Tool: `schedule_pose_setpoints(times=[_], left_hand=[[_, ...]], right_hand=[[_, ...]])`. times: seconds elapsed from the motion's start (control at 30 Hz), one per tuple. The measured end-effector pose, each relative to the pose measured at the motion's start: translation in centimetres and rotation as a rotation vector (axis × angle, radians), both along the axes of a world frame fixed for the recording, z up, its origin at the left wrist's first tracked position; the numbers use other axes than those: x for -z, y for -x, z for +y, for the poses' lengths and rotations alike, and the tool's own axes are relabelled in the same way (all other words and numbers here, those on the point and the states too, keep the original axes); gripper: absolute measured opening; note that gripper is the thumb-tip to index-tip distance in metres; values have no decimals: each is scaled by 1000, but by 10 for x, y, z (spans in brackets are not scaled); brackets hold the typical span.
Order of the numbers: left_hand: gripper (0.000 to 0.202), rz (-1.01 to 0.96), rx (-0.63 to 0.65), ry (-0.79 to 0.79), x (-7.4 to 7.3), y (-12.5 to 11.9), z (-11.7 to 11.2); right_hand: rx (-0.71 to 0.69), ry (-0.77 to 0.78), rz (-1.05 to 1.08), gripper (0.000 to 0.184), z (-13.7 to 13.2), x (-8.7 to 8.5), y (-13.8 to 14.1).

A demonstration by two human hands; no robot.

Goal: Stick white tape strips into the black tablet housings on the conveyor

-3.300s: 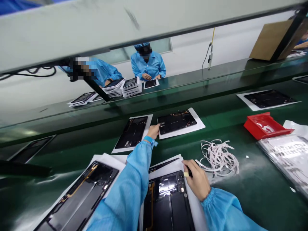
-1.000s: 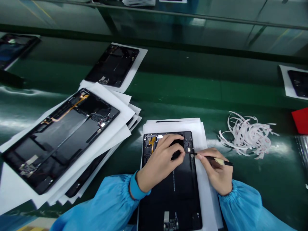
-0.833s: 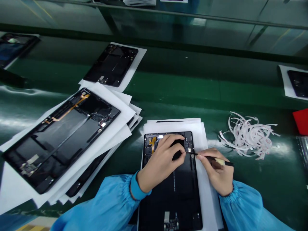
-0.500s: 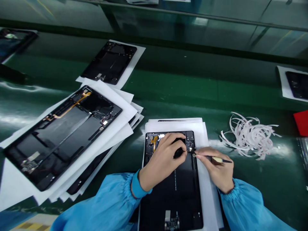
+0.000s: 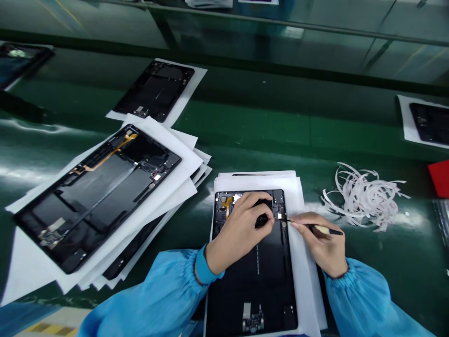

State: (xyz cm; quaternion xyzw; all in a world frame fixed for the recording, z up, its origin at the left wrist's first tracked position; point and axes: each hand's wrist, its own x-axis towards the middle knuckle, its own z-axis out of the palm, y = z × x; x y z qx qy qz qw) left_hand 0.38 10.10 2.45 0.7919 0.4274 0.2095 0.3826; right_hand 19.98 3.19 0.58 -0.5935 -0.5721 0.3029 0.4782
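An open tablet housing point(image 5: 270, 281), with its inner parts showing, lies on white sheets point(image 5: 305, 281) in front of me. My left hand point(image 5: 243, 227) rests over its upper part, thumb and forefinger pinched together near the right edge; what they hold, if anything, is too small to make out. In my right hand point(image 5: 321, 241), just right of that edge, is a slim dark tool with a cream-coloured grip point(image 5: 322, 229). Its thin tip points left towards a small white-topped part point(image 5: 279, 216). A round silver disc point(image 5: 284, 224) sits just below that part.
To the left, a fanned stack of white sheets and housings carries another open tablet point(image 5: 101, 192). Behind it lies one more housing point(image 5: 154, 89). A tangle of white strips point(image 5: 366, 199) is at right, with a red object point(image 5: 438, 179) and another housing point(image 5: 430, 122) beyond.
My right hand has drawn slightly right, away from the tablet's edge, and the tool's thin tip now shows. My left hand keeps its pinch. The whole view has shifted a little.
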Motion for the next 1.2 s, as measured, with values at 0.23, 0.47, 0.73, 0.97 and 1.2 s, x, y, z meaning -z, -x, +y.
schedule_pose_setpoints(times=[0.23,0.47,0.73,0.97,1.2], left_hand=[[10,18,7,19,-2,1,1],[13,18,-2,26,0,-3,2],[14,-270,-220,7,-28,33,-17],[8,-161,-162,310,-28,73,-89],[16,-198,-119,503,-26,57,-116]], right_hand=[[51,-8,-17,10,-1,0,0],[121,24,-10,6,0,4,-6],[-81,73,-279,25,9,-37,22],[-360,250,-809,9,30,-36,62],[-363,236,-770,23,32,-32,60]])
